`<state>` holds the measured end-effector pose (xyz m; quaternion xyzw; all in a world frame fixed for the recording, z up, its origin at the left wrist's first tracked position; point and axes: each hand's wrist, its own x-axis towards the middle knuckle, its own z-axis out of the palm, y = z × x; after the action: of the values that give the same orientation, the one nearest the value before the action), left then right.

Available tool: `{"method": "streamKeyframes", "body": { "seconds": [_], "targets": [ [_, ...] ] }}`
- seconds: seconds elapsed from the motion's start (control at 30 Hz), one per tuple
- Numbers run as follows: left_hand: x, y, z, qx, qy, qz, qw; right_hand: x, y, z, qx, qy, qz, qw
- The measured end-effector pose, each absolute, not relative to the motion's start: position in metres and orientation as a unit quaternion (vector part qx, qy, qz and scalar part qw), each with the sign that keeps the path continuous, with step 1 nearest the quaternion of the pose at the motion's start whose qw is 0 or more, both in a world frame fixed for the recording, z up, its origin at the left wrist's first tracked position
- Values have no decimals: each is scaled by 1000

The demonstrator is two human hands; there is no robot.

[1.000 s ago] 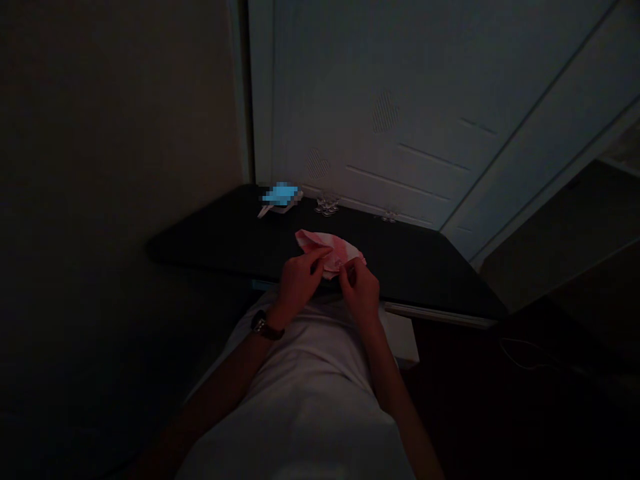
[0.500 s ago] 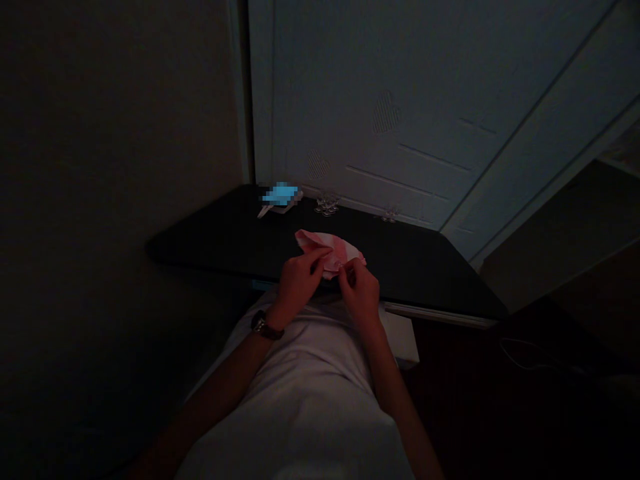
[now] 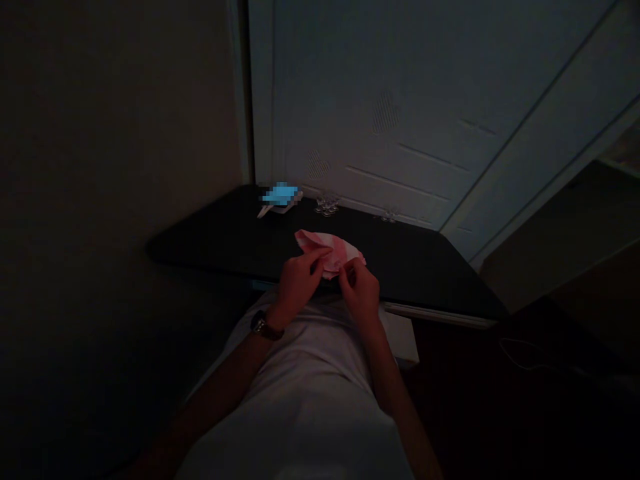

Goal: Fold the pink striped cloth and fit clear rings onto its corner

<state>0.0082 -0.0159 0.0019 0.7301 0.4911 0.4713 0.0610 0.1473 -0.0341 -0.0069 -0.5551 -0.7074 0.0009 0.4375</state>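
Note:
A pink and white folded paper piece (image 3: 330, 248) lies near the front edge of a black table (image 3: 225, 233). My left hand (image 3: 299, 281), with a watch on its wrist, pinches the paper's near left side with closed fingers. My right hand (image 3: 361, 287) pinches its near right edge, fingers curled together. Both hands meet over the paper's near side. The room is very dim.
At the table's back left lies a small white object with a blue blurred patch (image 3: 280, 197). Two small clear items (image 3: 327, 204) stand by the pale panelled door (image 3: 400, 113) behind the table. A dark wall rises on the left.

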Motion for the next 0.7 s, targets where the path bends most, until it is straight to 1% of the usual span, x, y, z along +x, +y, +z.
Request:
{"method": "streamKeyframes", "body": {
  "seconds": [0.4,0.7],
  "targets": [
    [8,-15,0,735,480,475,61,146,-32,-7,-563,-689,-6,456],
    [7,-15,1,736,477,477,60,147,-33,-8,-558,-704,-20,439]
  ]
}}
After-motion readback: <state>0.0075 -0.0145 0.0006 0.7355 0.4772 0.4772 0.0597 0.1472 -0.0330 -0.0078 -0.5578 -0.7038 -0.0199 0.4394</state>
